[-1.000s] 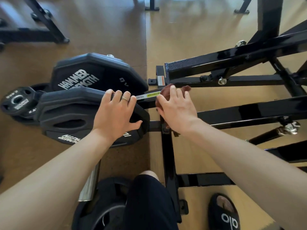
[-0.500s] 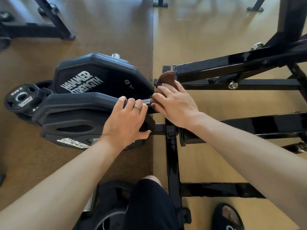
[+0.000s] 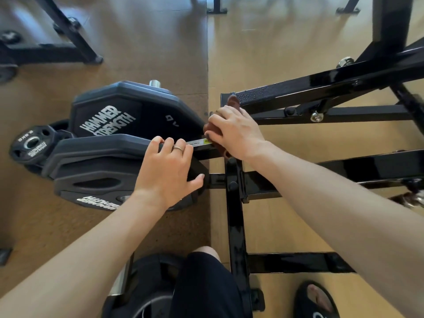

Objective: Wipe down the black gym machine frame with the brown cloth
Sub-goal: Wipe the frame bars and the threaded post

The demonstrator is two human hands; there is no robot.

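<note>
At the junction where the short labelled bar meets the upright post of the black gym machine frame (image 3: 236,216), the right hand (image 3: 236,131) presses the brown cloth (image 3: 214,131) against the metal, fingers curled over the bunched fabric so it stays wadded under the palm; a tail of cloth pokes out above near the end of the sloping bar and another bit shows below the heel of the hand. How much of the cloth lies flat on the bar is hard to say, since the hand hides most of it. The left hand (image 3: 167,173) rests on the nearer weight plate (image 3: 96,177), its fingers hooked over the plate's upper edge and the thumb spread along its side, probably to brace the body while leaning in. Behind it a second plate marked Hammer Strength (image 3: 128,111) sits on its peg.
</note>
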